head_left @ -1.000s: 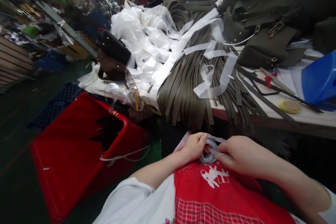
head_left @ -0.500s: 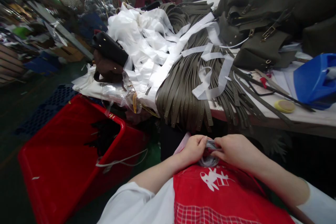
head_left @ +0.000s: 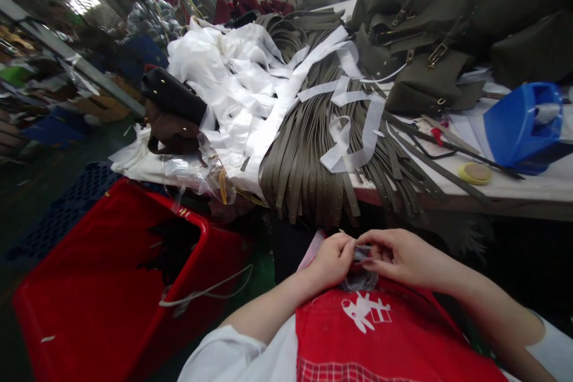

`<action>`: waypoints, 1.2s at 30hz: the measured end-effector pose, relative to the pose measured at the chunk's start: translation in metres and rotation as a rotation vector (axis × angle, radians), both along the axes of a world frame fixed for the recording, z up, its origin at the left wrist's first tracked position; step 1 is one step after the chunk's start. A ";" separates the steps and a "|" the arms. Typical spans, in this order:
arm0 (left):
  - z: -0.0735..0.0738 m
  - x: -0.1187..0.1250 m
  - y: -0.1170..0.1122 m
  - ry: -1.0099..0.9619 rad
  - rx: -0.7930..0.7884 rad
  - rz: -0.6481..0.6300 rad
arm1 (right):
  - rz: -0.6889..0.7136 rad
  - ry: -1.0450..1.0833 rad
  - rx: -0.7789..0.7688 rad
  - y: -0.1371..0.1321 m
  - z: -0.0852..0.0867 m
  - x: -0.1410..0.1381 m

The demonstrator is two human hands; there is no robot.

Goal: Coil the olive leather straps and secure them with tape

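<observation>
In front of my red apron (head_left: 385, 334) I hold a small grey, see-through, ring-shaped roll (head_left: 359, 280); its exact kind is unclear. My left hand (head_left: 333, 258) is closed at the roll's left side, its thumb along the top edge. From the right, my right hand (head_left: 394, 255) pinches at the roll's upper part with curled fingers. Both hands' fingertips partly hide it. Just beyond them, a thick bundle of olive-grey straps (head_left: 308, 161) with small holes hangs over the table edge, and a loose white strip (head_left: 371, 131) lies across it.
A heap of white sheet material (head_left: 233, 71) covers the table's left part, beside a black-and-brown bag (head_left: 174, 101). Olive bags (head_left: 425, 80), a blue container (head_left: 519, 125) and a yellow disc (head_left: 474, 173) are on the right. A red bin (head_left: 89, 286) stands at lower left.
My right hand's fingers have shifted and opened slightly at the roll's top, near my left thumb. The left hand keeps its grip. The view has turned slightly right.
</observation>
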State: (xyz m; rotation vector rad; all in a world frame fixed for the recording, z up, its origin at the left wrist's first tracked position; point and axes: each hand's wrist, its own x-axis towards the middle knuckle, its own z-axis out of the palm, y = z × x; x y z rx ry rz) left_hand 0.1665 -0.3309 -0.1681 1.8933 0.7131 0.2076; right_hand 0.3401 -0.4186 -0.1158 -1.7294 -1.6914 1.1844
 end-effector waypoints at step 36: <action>0.013 0.019 -0.009 0.010 -0.113 0.026 | -0.414 0.277 0.064 -0.004 -0.043 0.006</action>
